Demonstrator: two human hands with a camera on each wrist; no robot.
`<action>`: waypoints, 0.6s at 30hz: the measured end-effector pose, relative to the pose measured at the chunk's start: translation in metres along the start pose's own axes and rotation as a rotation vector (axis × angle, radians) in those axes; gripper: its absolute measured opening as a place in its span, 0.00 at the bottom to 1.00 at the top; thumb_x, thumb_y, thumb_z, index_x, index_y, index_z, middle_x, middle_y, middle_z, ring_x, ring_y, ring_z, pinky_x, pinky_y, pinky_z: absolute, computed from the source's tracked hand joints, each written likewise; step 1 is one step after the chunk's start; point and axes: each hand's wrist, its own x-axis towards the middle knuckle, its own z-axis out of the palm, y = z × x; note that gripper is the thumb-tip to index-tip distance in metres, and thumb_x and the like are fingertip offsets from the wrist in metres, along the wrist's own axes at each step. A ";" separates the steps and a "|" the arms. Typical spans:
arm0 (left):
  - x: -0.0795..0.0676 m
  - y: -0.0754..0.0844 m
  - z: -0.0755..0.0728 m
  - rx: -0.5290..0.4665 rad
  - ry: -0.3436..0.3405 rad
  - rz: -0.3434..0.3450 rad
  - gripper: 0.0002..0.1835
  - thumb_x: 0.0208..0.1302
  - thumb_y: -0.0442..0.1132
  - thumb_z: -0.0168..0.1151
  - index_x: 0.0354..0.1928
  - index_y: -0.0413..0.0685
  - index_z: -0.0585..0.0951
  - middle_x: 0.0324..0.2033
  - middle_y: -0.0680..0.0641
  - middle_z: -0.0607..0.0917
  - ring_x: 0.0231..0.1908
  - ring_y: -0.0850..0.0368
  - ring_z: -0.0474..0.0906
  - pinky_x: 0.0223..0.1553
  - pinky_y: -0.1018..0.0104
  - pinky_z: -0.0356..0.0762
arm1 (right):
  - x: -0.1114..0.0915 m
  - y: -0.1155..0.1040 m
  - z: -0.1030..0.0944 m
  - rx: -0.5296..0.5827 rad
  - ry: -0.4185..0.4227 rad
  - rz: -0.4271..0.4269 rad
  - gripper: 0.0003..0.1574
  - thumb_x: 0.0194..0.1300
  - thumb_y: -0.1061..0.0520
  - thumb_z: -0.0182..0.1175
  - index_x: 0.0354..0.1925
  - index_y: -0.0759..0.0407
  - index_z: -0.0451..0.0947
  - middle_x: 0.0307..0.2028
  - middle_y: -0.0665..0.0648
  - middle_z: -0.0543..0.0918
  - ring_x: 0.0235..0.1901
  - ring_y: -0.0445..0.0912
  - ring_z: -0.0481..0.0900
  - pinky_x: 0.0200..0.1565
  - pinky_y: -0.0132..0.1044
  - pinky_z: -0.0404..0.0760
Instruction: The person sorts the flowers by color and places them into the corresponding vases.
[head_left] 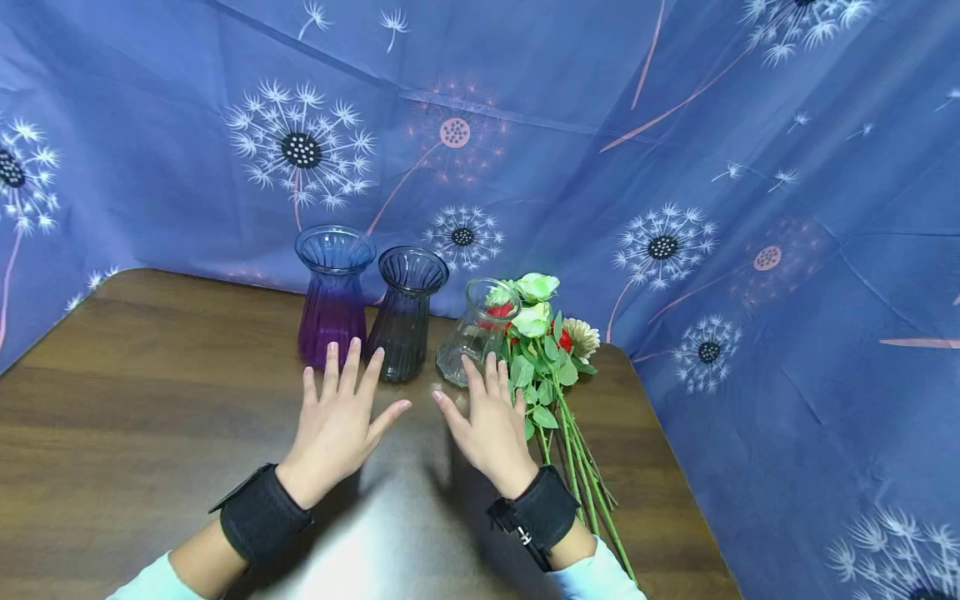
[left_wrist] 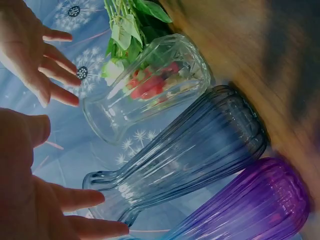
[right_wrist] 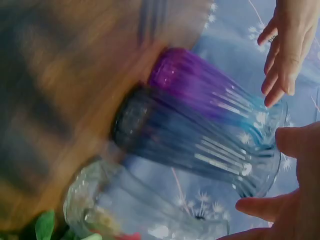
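**Left hand (head_left: 337, 421) and right hand (head_left: 491, 429) outspread, gripping nothing**

Ahead on the wooden table (head_left: 150, 400) stand a blue-purple vase (head_left: 332, 304), a smoky grey vase (head_left: 402, 329) and a clear vase (head_left: 463, 340) (long-stemmed roses (head_left: 534, 320) lie beside the last).

Left fingers (left_wrist: 81, 198) near smoky vase (left_wrist: 192, 152) standing between clear vase (left_wrist: 150, 92) and purple vase (left_wrist: 260, 205)

Vases (head_left: 403, 333) on the table (head_left: 150, 400) — flowers (head_left: 566, 372) at right.
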 end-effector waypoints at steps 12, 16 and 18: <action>0.029 -0.003 0.010 -0.132 0.311 0.120 0.33 0.54 0.56 0.64 0.55 0.39 0.74 0.52 0.38 0.79 0.54 0.39 0.74 0.51 0.44 0.73 | 0.000 0.046 -0.030 -0.041 0.316 -0.044 0.24 0.61 0.43 0.60 0.50 0.55 0.78 0.48 0.58 0.83 0.47 0.54 0.79 0.42 0.49 0.74; 0.039 0.000 0.018 -0.220 0.348 0.157 0.29 0.53 0.52 0.67 0.51 0.39 0.77 0.47 0.40 0.81 0.49 0.44 0.78 0.46 0.49 0.77 | -0.002 0.066 -0.039 -0.042 0.347 -0.017 0.21 0.61 0.47 0.62 0.47 0.57 0.80 0.42 0.57 0.85 0.40 0.52 0.81 0.37 0.48 0.77; 0.043 0.003 0.021 -0.260 0.350 0.173 0.27 0.54 0.50 0.68 0.51 0.40 0.77 0.46 0.41 0.82 0.47 0.45 0.79 0.44 0.51 0.79 | -0.002 0.075 -0.043 -0.040 0.348 -0.001 0.20 0.60 0.48 0.62 0.47 0.58 0.80 0.40 0.58 0.85 0.37 0.51 0.81 0.35 0.47 0.78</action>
